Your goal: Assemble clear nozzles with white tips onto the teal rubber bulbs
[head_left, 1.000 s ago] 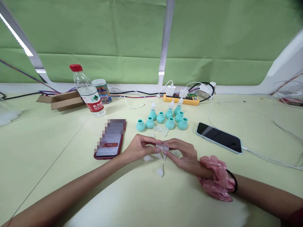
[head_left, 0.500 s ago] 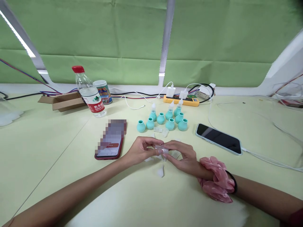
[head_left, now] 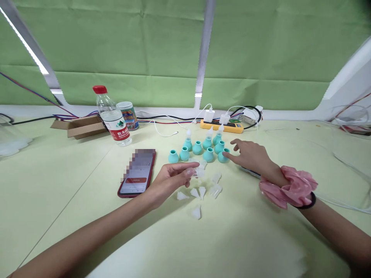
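My left hand [head_left: 171, 177] pinches a small clear plastic piece [head_left: 199, 172] between thumb and forefinger, just above the table. My right hand [head_left: 249, 154] is stretched forward with its fingers apart. Its forefinger tip touches the nearest of several teal rubber bulbs [head_left: 223, 155]. Three bulbs in the back row [head_left: 207, 141] carry clear pointed tips. Several loose clear cone tips [head_left: 197, 192] lie on the table below my left hand. A pink scrunchie [head_left: 290, 186] is on my right wrist.
A red phone [head_left: 137, 173] lies left of my left hand. A second phone [head_left: 248, 171] is mostly hidden under my right wrist. At the back stand a water bottle [head_left: 111, 116], a can [head_left: 129, 116], a cardboard box [head_left: 81, 126] and a yellow power strip [head_left: 223, 126] with cables.
My hands, joined on the clear piece before, have parted. The right hand let go and moved forward and right to the teal bulbs. The left hand keeps the clear piece.
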